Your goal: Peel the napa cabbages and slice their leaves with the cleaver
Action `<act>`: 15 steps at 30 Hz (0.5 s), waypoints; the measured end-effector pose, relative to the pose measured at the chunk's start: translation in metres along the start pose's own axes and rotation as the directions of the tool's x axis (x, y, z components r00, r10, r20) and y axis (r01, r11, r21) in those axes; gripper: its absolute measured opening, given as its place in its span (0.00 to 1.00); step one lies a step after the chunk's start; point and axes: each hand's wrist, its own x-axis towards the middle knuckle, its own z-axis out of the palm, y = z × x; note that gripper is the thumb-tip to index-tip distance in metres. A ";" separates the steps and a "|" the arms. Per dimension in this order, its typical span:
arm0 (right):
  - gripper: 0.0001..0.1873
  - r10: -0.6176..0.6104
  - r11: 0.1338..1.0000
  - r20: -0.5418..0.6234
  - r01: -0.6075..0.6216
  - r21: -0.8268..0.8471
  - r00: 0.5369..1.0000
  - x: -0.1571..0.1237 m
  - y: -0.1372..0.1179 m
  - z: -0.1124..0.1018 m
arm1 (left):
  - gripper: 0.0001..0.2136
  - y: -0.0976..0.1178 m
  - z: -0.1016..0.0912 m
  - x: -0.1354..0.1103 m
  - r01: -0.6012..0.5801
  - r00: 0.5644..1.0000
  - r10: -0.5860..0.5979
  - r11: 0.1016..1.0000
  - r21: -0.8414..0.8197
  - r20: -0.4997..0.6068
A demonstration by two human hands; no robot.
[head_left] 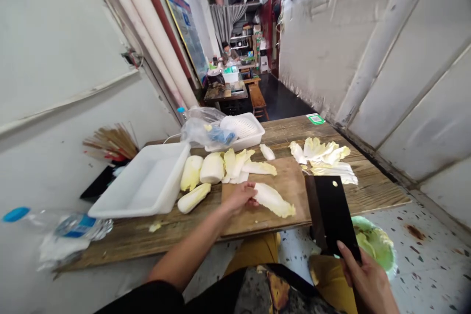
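My left hand grips the thick white end of a napa cabbage leaf that lies over the wooden cutting board. In my right hand is a black cleaver, its broad blade pointing away from me past the board's right edge. Several pale cabbage leaves lie at the board's far left. Beside them are two cabbage hearts and a smaller slim one. More separated leaves are spread on the wooden table to the right.
A white plastic tub stands at the left, near a bunch of skewers and a plastic bottle. Behind the board sits a white basin with plastic bags. A green-lined bin of scraps is on the floor. A person sits far back.
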 end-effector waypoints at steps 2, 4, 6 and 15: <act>0.26 -0.180 0.980 0.061 0.184 -0.075 0.982 0.010 -0.021 0.003 | 0.15 -0.028 -0.003 -0.009 0.021 0.999 -0.018 0.998 0.055 -0.047; 0.25 -0.374 0.898 0.145 0.397 -0.191 0.916 0.020 -0.046 0.006 | 0.17 -0.047 -0.011 -0.018 -0.149 0.965 0.205 0.942 0.300 -0.165; 0.25 -0.499 0.768 0.242 0.554 -0.321 0.832 0.027 -0.074 0.009 | 0.13 -0.061 -0.023 -0.027 -0.332 0.817 0.551 0.689 0.643 -0.168; 0.19 -0.577 0.371 0.554 0.797 -0.477 0.600 0.023 -0.145 0.038 | 0.12 -0.092 -0.040 -0.028 -0.612 0.376 0.839 -0.095 0.785 0.394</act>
